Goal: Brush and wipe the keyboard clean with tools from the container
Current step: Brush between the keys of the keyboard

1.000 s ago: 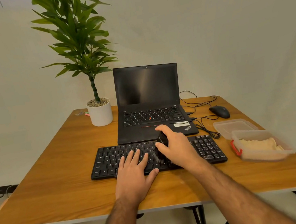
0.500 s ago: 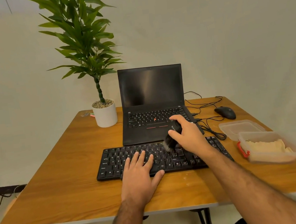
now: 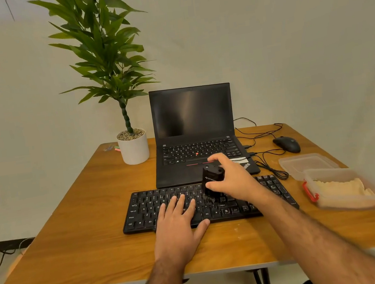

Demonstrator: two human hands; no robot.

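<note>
A: Black bristles are down on the keys again. The right hand (image 3: 232, 181) has swung the brush (image 3: 213, 180) back from the upper right of the keyboard (image 3: 147, 209) toward its middle, so I'd say it is partway through a sweeping pass.

B: How is the brush held?

A: The right hand's thumb and fingers are wrapped round its stubby black body, bristles pointing down into the middle rows.

B: And the other hand?

A: The left hand (image 3: 180, 221) lies flat, fingers straight and slightly spread over the lower-left keys, as before; it looks like it is steadying the board. The brush works just beside its fingertips, to their right, not touching them.

B: What's left?

A: Wiping, I'd judge. The cream cloth (image 3: 340, 189) sits in the open container (image 3: 328, 204) at the table's right edge, well apart from both hands.
</note>
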